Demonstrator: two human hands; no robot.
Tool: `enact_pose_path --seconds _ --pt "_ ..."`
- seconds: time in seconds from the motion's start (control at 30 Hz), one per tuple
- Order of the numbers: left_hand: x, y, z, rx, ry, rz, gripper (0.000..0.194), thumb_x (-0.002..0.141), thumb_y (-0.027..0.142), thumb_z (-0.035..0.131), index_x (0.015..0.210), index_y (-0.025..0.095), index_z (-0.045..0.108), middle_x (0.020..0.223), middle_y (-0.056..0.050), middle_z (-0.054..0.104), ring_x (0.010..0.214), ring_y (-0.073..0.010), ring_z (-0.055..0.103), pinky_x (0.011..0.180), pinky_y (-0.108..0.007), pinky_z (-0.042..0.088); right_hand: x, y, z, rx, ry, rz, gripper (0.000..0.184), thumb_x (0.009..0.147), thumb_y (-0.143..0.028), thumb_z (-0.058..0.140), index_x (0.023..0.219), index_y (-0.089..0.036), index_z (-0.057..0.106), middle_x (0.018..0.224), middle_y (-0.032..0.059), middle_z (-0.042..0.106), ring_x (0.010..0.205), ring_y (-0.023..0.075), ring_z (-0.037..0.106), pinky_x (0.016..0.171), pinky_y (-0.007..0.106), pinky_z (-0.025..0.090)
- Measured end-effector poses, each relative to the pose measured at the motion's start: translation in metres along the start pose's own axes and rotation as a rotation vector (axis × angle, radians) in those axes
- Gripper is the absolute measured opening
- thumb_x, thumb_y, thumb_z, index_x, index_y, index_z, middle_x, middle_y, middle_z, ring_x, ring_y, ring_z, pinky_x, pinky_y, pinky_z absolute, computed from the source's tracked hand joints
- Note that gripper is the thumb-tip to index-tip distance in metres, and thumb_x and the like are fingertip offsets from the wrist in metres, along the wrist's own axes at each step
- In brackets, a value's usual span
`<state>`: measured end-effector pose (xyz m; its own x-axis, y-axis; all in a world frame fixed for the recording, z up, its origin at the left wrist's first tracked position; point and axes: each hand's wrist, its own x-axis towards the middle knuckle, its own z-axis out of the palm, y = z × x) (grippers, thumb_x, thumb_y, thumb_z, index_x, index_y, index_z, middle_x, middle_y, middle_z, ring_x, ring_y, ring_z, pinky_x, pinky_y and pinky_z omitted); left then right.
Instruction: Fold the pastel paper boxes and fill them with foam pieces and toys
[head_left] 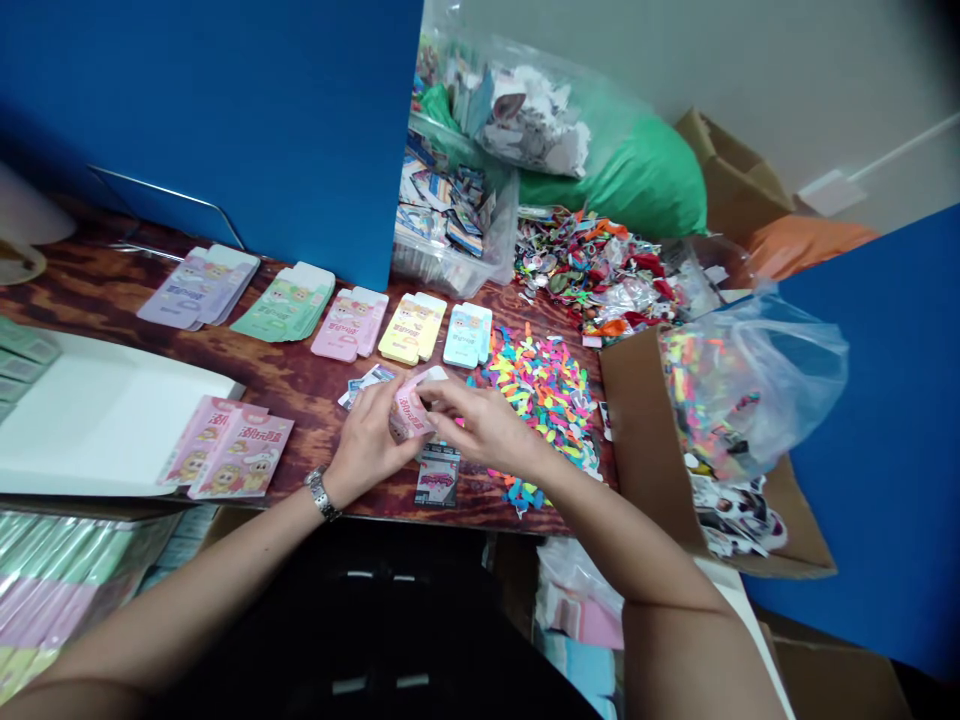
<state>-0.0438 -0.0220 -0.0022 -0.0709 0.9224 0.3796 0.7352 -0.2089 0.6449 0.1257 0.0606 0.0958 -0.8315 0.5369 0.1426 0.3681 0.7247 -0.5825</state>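
A small pink printed carton (409, 413) is in my left hand (367, 440), its fingers wrapped around the sides. My right hand (484, 425) is closed at the carton's upper end, fingertips pinching at its flap; whether something small is also between them is hidden. Just below lies a dark printed packet (437, 478) on the wooden table (296, 385). Behind my left hand, a few small printed cards (365, 384) are partly covered. To the right of my right hand spreads a heap of small, bright-coloured pieces (544, 390).
Flat carton stacks in purple (180, 290), green (281, 305), pink (349, 325), yellow (411, 328) and blue (466, 335) line the back. Pink cartons (244, 458) lie left by a white tray (112, 400). A cardboard box (645, 430) stands right; a blue partition (225, 110) rises behind.
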Motion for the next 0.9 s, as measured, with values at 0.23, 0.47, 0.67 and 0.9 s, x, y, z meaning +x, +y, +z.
enact_pose_path --seconds 0.23,0.47,0.67,0.9 --pt "0.002 0.003 -0.006 -0.116 -0.027 -0.039 0.086 0.083 0.043 0.069 0.152 0.021 0.023 0.144 -0.016 0.048 0.131 -0.0299 0.050 0.108 -0.044 0.043 -0.024 0.003 0.001 -0.052 0.320 -0.016 0.020 0.096 -0.020 0.054 0.111 -0.020 0.066 0.119 0.0117 0.064 0.113 0.0199 0.062 0.097 0.037 0.052" --pt "-0.001 0.003 -0.006 -0.082 0.009 0.058 0.090 0.085 0.042 0.068 0.155 0.023 0.016 0.141 -0.016 0.050 0.124 -0.0296 0.056 0.100 -0.042 0.050 -0.032 0.000 0.030 -0.103 0.429 0.018 0.013 0.092 -0.026 0.062 0.102 -0.020 0.069 0.113 0.0122 0.061 0.108 0.0223 0.061 0.090 0.039 0.054" --pt "-0.005 0.006 -0.005 0.047 -0.006 0.157 0.089 0.085 0.035 0.068 0.156 0.023 0.016 0.128 -0.016 0.057 0.113 -0.0297 0.059 0.095 -0.044 0.052 -0.024 -0.004 0.026 -0.043 0.396 0.132 0.012 0.095 -0.026 0.057 0.091 -0.020 0.067 0.119 0.0130 0.061 0.118 0.0233 0.058 0.100 0.042 0.050" --pt "-0.004 0.007 -0.005 -0.005 0.025 0.133 0.095 0.082 0.034 0.071 0.156 0.021 0.013 0.136 -0.017 0.052 0.118 -0.0292 0.057 0.096 -0.041 0.052 -0.027 -0.001 0.029 -0.154 0.410 0.041 0.013 0.092 -0.022 0.059 0.096 -0.021 0.071 0.128 0.0136 0.058 0.120 0.0253 0.057 0.099 0.044 0.050"
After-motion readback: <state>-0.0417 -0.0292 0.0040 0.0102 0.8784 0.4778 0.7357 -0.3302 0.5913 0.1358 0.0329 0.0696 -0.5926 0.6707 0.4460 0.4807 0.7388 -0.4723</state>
